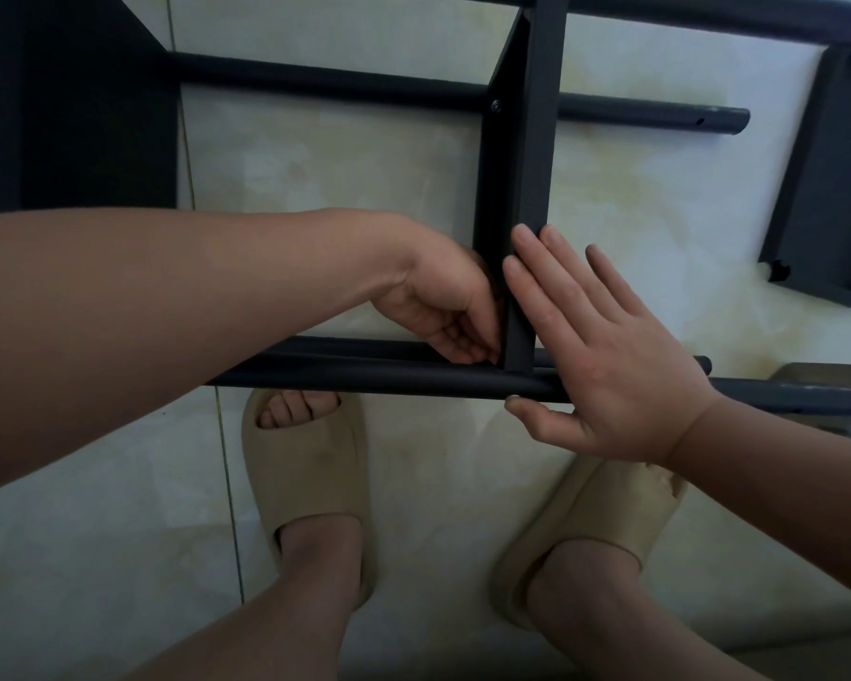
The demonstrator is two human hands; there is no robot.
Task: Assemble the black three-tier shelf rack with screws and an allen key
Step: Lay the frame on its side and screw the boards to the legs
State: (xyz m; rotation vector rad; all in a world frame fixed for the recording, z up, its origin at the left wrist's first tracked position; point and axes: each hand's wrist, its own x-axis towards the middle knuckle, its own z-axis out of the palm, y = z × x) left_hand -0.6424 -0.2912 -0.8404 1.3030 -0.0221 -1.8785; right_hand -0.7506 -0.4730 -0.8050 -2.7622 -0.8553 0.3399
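The black rack frame lies on its side over the tiled floor. Its middle shelf panel (pixel 536 140) stands edge-on between round black tubes: a near tube (pixel 364 378) and a far tube (pixel 315 81). A screw (pixel 496 106) sits in the panel's flange at the far tube. My right hand (pixel 605 346) lies flat with straight fingers against the panel's right face and across the near tube. My left hand (pixel 443 307) has its fingers curled at the joint of panel and near tube, on the panel's left side; what it pinches is hidden.
A second shelf panel (pixel 79 105) fills the far left. A loose black panel (pixel 826 189) lies on the floor at the right. My two feet in beige slippers (pixel 310 484) stand just under the near tube. Pale tile shows between the parts.
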